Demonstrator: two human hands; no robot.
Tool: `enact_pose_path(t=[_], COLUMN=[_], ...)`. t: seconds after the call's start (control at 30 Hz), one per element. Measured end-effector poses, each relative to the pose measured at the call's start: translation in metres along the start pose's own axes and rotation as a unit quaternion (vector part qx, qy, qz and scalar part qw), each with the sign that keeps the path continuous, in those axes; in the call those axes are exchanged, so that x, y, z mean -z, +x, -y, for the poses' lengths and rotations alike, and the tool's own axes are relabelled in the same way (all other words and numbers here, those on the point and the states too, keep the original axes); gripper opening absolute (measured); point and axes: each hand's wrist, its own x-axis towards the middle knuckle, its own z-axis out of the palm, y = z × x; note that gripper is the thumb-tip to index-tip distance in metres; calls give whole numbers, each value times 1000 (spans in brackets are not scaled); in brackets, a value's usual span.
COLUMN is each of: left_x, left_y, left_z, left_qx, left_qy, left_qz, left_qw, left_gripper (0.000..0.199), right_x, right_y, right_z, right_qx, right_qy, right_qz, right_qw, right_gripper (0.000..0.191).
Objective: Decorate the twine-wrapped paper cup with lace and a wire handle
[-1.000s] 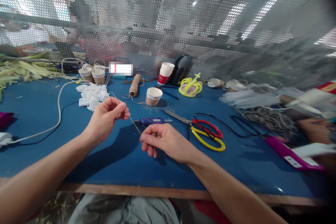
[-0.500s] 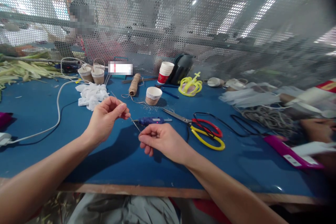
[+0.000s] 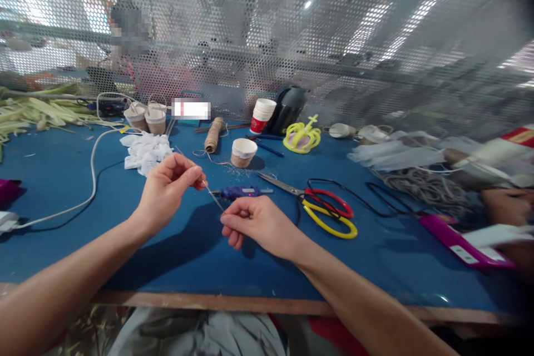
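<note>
A thin, pale strand (image 3: pixel 216 200), perhaps wire or twine, runs taut between my two hands above the blue table. My left hand (image 3: pixel 173 186) pinches its upper part between thumb and fingers, and a short end pokes out above the knuckles. Lower and to the right, my right hand (image 3: pixel 254 222) pinches the other end. Just behind the strand lies a blue glue gun (image 3: pixel 240 193). Scissors (image 3: pixel 306 196) with red and yellow handles rest right of my right hand. A small twine-wrapped cup (image 3: pixel 244 153) stands farther back, near a roll of twine (image 3: pixel 214 135).
White lace (image 3: pixel 147 151) lies beyond my left hand. Paper cups (image 3: pixel 262 115), a dark jug (image 3: pixel 289 109) and a yellow crown (image 3: pixel 302 136) stand at the back. At right are a purple power strip (image 3: pixel 456 242), grey cord (image 3: pixel 425 189) and another person's hand (image 3: pixel 503 207).
Both hands stay almost in place, still pinching the strand. A slightly longer stretch of it shows between them.
</note>
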Motion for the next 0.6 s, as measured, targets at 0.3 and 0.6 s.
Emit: enact_pose_path(t=[0.3,0.6], left_x=[0,2], left_y=[1,6], left_z=[-2,-1], left_qx=[-9,20], left_qy=[-12,-79], left_qz=[-4,-38], left_qw=[1000,996], left_gripper=[12,14], right_x=[0,6], right_y=[1,-1], right_z=[0,6], right_qx=[6,60], right_qy=[-14,-27], right_qz=[4,-4], right_qw=[1000,998], right_gripper=[23,23])
